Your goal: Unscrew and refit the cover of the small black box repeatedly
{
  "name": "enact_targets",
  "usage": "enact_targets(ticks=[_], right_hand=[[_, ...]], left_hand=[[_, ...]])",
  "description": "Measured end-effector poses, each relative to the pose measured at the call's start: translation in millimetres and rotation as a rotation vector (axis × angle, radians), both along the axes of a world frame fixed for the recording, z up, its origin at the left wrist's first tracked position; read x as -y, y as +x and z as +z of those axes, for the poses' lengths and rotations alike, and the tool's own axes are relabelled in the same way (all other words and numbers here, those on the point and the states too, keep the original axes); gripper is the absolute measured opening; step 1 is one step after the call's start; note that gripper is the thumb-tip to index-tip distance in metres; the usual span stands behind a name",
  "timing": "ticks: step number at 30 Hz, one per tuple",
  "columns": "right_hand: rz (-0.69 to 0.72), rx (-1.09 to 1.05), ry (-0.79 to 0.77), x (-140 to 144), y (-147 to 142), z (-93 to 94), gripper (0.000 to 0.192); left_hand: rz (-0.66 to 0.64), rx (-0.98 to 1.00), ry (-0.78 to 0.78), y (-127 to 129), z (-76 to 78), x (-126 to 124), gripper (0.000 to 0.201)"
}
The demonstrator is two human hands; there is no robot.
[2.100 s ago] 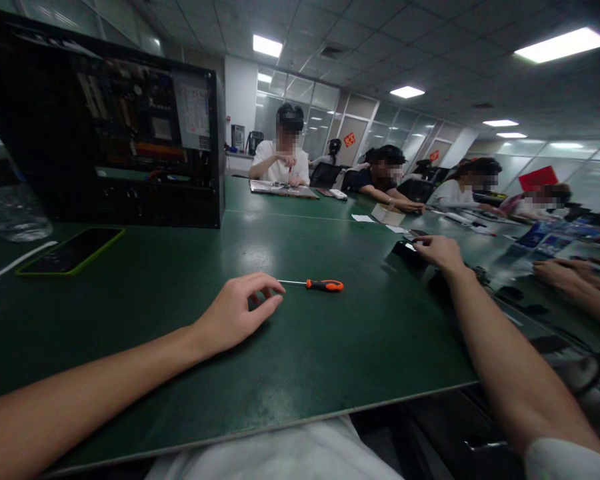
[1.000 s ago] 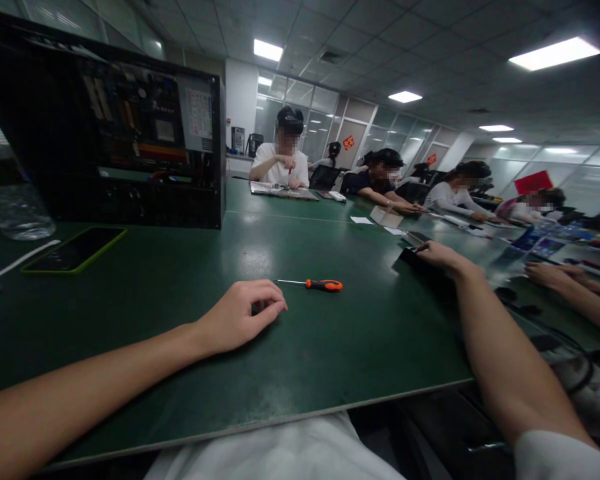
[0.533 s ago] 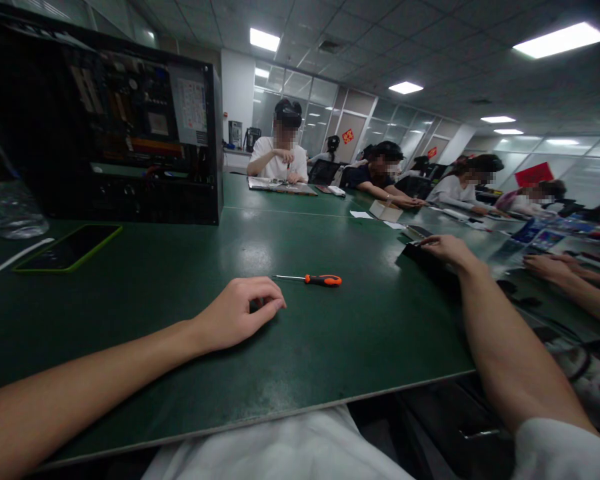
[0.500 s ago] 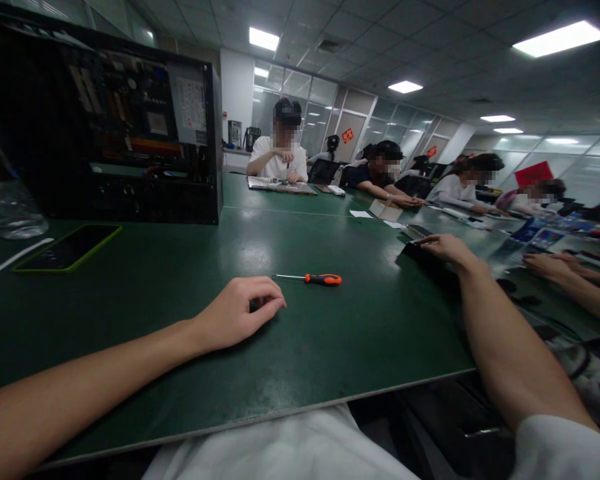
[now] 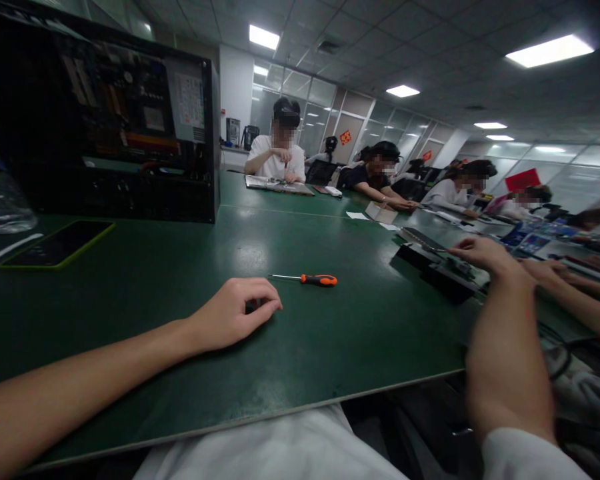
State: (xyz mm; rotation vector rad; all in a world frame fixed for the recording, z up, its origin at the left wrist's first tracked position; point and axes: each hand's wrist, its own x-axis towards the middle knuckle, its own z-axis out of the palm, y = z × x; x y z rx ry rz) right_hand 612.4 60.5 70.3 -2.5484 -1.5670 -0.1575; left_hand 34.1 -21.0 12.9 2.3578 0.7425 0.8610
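My left hand (image 5: 243, 310) rests on the green table (image 5: 280, 353) with its fingers loosely curled and thumb tip close to the fingertips; nothing shows in it. Just beyond its fingers lies a screwdriver (image 5: 320, 281) with an orange and black handle, shaft pointing left. On the right, my right hand (image 5: 485, 255) reaches out with fingers pinched together at the near end of a thin flat piece (image 5: 423, 239) with a metal edge. Whether they grip this piece I cannot tell. Black flat parts (image 5: 445, 281) lie below and left of that hand.
An open computer case (image 5: 155, 133) stands at the left, a phone (image 5: 63, 243) with a green edge before it. A clear bottle (image 5: 3, 200) is at the far left. Another person's hand (image 5: 545, 272) is close beside my right hand. Across the table, a person (image 5: 280, 157) works on a flat board.
My right hand has moved to the right, off the black part, uncovering the thin flat piece and the parts beside it. My left hand and the screwdriver have stayed put.
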Motion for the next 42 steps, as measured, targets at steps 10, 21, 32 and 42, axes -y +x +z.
enact_targets(ticks=[10, 21, 32, 42], right_hand=[[-0.005, -0.266, -0.386, 14.4, -26.0, -8.9, 0.011], [1.178, -0.091, -0.267, 60.3, -267.0, 33.1, 0.025], [1.405, -0.210, -0.091, 39.3, -320.3, -3.8, 0.039], [1.327, -0.095, -0.141, 14.8, -288.2, -9.0, 0.034]], left_hand=[[0.054, 0.021, -0.024, 0.6, -0.8, -1.2, 0.021], [0.205, 0.137, -0.102, 1.3, -1.0, -3.5, 0.039], [0.173, 0.018, -0.112, 2.0, 2.0, 1.8, 0.034], [0.151, -0.031, -0.161, 11.0, 1.2, 0.5, 0.032]])
